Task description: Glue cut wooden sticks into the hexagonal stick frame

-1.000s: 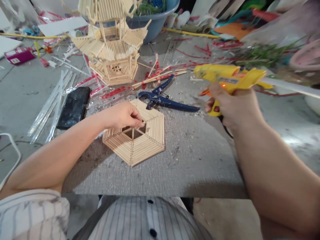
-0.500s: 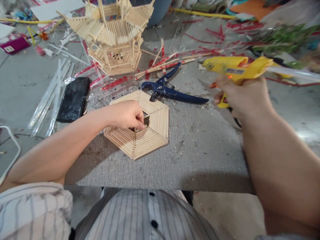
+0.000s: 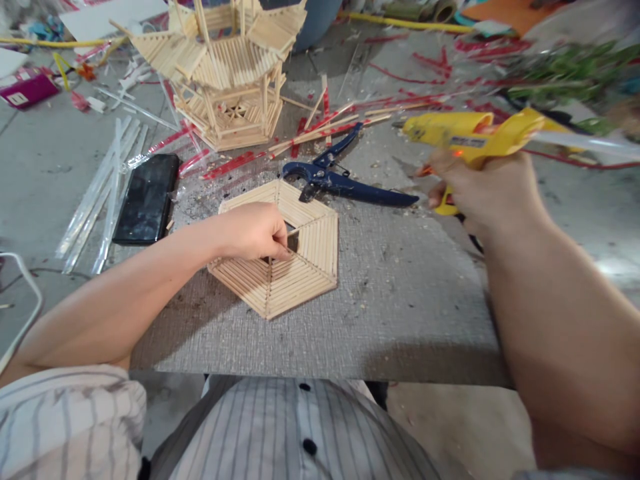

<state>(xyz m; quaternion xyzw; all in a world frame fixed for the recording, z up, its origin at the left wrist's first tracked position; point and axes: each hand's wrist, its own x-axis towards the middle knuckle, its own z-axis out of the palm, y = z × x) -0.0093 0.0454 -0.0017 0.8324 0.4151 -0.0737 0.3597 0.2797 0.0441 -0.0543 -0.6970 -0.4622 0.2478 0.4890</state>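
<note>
Head view: left grip [image 3: 257, 230], pinched closed, contents unclear, probably steadies the hexagon [image 3: 313, 257] near the front edge of the worktop [image 3: 395, 293]; right grip [image 3: 487, 190] wraps the glue gun [image 3: 445, 128], held aside, presumably for safety.

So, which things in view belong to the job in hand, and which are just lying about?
Likely job: glue gun in the right hand; stick hexagon under the left hand; blue cutter; stick tower.
Seemingly lying about: black phone; purple box; greenery.

I could pass between the hexagonal panel [image 3: 315, 257] and the table's [image 3: 390, 313] near edge; blue cutters [image 3: 355, 190] obstruct farther back; the left forearm [image 3: 145, 287] bars the left.
</note>
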